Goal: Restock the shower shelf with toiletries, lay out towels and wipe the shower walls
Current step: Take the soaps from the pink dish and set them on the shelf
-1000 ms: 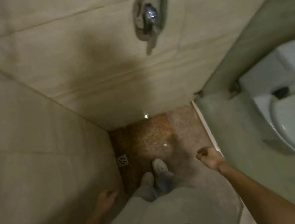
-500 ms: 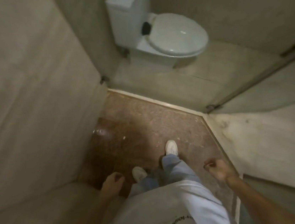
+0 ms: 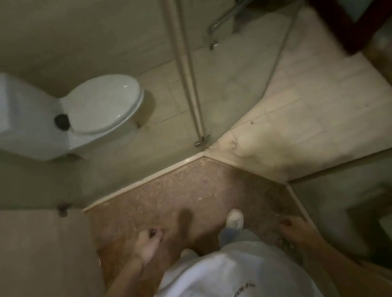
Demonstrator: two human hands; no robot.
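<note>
Over the speckled shower floor (image 3: 171, 195), both hands, left hand (image 3: 147, 246) and right hand (image 3: 296, 231), hang loosely curled, holding nothing

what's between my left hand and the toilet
In the head view: brown speckled shower floor, its pale curb, then glass. Left hand holds nothing; toilet lies beyond.

Dim bathroom: white toilet (image 3: 101, 105), speckled brown shower floor (image 3: 183, 194).

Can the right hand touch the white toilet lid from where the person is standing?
Probably not. The right hand hangs by the person's hip inside the shower, over the brown speckled floor. The white toilet with its closed oval lid sits well beyond the pale raised curb, apparently behind a glass panel.
</note>
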